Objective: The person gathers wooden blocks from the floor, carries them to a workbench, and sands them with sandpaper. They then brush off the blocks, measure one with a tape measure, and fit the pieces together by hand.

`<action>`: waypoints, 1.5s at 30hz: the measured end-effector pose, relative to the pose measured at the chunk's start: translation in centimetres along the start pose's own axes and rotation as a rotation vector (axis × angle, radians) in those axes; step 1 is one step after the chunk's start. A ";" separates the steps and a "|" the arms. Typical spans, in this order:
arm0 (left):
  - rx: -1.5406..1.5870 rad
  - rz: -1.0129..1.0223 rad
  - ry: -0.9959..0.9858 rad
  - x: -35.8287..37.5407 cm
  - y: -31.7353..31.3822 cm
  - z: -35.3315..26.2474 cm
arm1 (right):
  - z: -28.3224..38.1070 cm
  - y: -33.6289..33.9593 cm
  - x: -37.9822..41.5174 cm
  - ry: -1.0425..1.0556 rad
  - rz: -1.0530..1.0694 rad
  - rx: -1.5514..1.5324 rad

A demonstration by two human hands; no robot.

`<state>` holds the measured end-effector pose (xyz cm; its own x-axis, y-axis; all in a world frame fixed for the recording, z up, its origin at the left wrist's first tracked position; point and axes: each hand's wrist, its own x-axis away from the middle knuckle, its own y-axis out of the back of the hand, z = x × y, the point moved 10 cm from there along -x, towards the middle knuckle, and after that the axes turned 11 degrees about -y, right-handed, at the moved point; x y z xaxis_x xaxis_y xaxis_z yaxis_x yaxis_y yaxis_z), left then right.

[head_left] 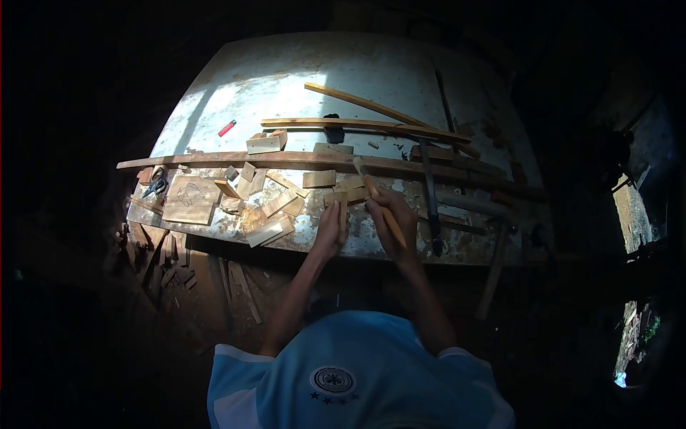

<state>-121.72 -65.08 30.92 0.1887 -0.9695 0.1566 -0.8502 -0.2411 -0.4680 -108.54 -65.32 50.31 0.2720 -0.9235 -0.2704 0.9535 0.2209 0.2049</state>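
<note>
My left hand [329, 230] is closed around a small wooden block [344, 206], held upright near the front edge of the worktable. Gripped in my right hand [397, 218] is a long wooden-handled tool [371, 187] with a narrow pale tip pointing away from me. Its handle runs back through the fingers toward the wrist. The tip lies just beyond the block and overlaps the long wooden beam [286, 159] in this view. Small wood pieces [319, 179] lie around both hands.
The worktable [279, 53] carries wooden strips [364, 103], a red lighter [227, 128], scissors [155, 184] and a board with a drawing [191, 200]. A dark metal bar [429, 189] lies right of my hands; a hammer [493, 268] overhangs the front edge. Scrap wood [161, 257] covers the floor at left.
</note>
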 end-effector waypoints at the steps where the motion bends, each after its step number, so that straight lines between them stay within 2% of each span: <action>1: 0.075 -0.097 -0.082 0.2 -0.8 -0.9 | -0.8 -1.2 0.2 -0.063 0.122 0.052; 2: 0.098 -0.108 -0.102 0.4 -0.5 -1.0 | -1.5 -2.4 0.4 -0.118 0.246 0.103; 3: 0.119 -0.116 -0.125 0.5 -0.2 -1.3 | -0.7 -3.0 1.0 -0.047 0.370 0.210; 4: 0.143 -0.123 -0.153 0.3 0.0 -1.7 | -1.4 -2.5 0.8 -0.106 0.319 0.110; 5: 0.002 -0.119 -0.131 0.1 1.0 -1.4 | -2.5 -2.0 0.7 -0.163 0.267 0.010; 7: 0.221 -0.020 -0.038 0.1 0.5 -0.5 | -1.7 -0.5 0.6 -0.267 0.086 -0.143; 9: 0.524 0.149 0.005 0.2 -1.1 -0.1 | -2.4 -1.8 -0.1 -0.218 0.170 0.011; 10: 0.533 0.048 0.014 0.5 -1.1 -0.5 | -3.2 -2.4 -0.2 -0.188 0.210 0.089; 11: 0.540 -0.049 0.021 0.8 -1.3 -0.9 | -3.8 -3.2 0.1 -0.052 0.273 0.229; 12: 0.548 -0.142 0.026 0.7 -1.4 -1.3 | -4.5 -2.4 0.0 -0.170 0.250 0.125; 13: 0.456 -0.035 -0.032 0.6 -0.4 -1.4 | -5.1 -1.6 0.0 -0.286 0.228 0.021; 14: 0.469 -0.039 -0.030 0.3 0.5 -0.1 | -5.8 -1.0 0.4 -0.410 0.203 -0.085; 15: 0.481 -0.047 -0.024 0.6 0.3 0.0 | -5.1 -0.4 0.5 -0.411 0.073 -0.324; 16: 0.492 -0.057 -0.018 0.8 0.4 0.1 | -4.1 -0.7 0.2 -0.269 0.086 -0.174; 17: 0.531 0.128 -0.012 0.9 -0.8 -0.2 | -3.3 -1.2 -0.1 -0.130 0.099 -0.027; 18: 0.507 0.060 -0.013 0.9 -0.5 0.0 | -2.4 -1.7 0.0 0.010 0.112 0.122; 19: 0.483 -0.003 -0.018 0.8 -0.5 -0.1 | -1.9 -3.1 0.5 0.080 0.292 0.213; 20: 0.459 -0.063 -0.027 0.6 -0.4 -0.3 | -3.6 -2.5 0.2 -0.107 0.280 0.082; 21: 0.461 0.016 -0.057 0.6 -0.4 -0.8 | -5.4 -2.1 0.3 -0.287 0.268 -0.049; 22: 0.449 0.012 -0.032 0.4 -0.1 -0.3 | -7.1 -2.0 0.8 -0.469 0.251 -0.184; 23: 0.437 0.003 -0.001 0.5 0.3 0.4 | -6.2 -1.1 0.6 -0.357 0.120 -0.131; 26: 0.479 -0.070 0.019 1.2 -0.7 0.0 | -1.6 -2.9 0.8 0.112 0.223 0.179; 27: 0.484 -0.086 -0.009 1.5 -1.3 -0.9 | -2.1 -4.1 1.5 0.009 0.380 0.121; 28: 0.490 -0.098 -0.040 1.5 -1.7 -1.4 | -3.6 -3.8 1.7 -0.184 0.395 0.014; 29: 0.811 0.337 -0.090 -0.4 0.0 1.8 | -5.2 -3.7 2.2 -0.376 0.405 -0.100; 30: 0.730 0.229 -0.047 -0.6 -0.3 1.8 | -6.7 -3.8 2.8 -0.569 0.412 -0.221; 31: 0.649 0.116 -0.005 0.3 -1.3 0.9 | -4.3 -2.7 1.9 -0.304 0.318 -0.118; 32: 0.567 -0.002 0.036 1.0 -1.3 1.0 | -4.1 -2.8 1.9 -0.267 0.331 -0.065; 35: 0.519 0.057 -0.001 -0.1 1.0 3.6 | -3.9 -3.8 3.0 -0.161 0.439 0.032; 36: 0.502 0.084 -0.024 -0.4 0.5 2.8 | -4.9 -3.0 3.0 -0.252 0.391 -0.059; 37: 0.572 0.216 0.048 0.5 -0.9 2.5 | -6.0 -2.2 3.2 -0.344 0.337 -0.153; 38: 0.562 0.165 0.049 0.4 -0.7 2.2 | -7.0 -1.5 3.4 -0.439 0.278 -0.248; 39: 0.556 0.113 0.050 0.6 -1.4 1.6 | -4.7 -0.2 2.7 -0.173 0.151 -0.226; 40: 0.552 0.057 0.052 1.1 -2.2 1.1 | -4.0 -0.7 2.8 -0.119 0.202 -0.130; 41: 0.573 -0.132 0.073 0.9 -2.5 0.7 | -3.0 -1.3 3.0 -0.067 0.254 -0.036; 42: 0.523 -0.080 0.018 0.9 -2.7 -0.1 | -1.9 -1.8 3.1 -0.010 0.309 0.059; 43: 0.473 -0.030 -0.039 1.0 -2.6 -0.9 | -1.1 -2.2 3.5 -0.035 0.422 0.103; 44: 0.422 0.018 -0.094 1.2 -2.7 -1.6 | -2.5 -0.7 3.3 -0.138 0.338 -0.031; 45: 0.405 -0.068 -0.066 1.0 -2.4 -1.2 | -4.6 1.0 3.3 -0.239 0.252 -0.163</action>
<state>-120.08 -65.39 33.19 0.2800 -0.9484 0.1488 -0.5750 -0.2898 -0.7651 -106.12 -66.72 45.24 0.4811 -0.8767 0.0003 0.8739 0.4796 0.0791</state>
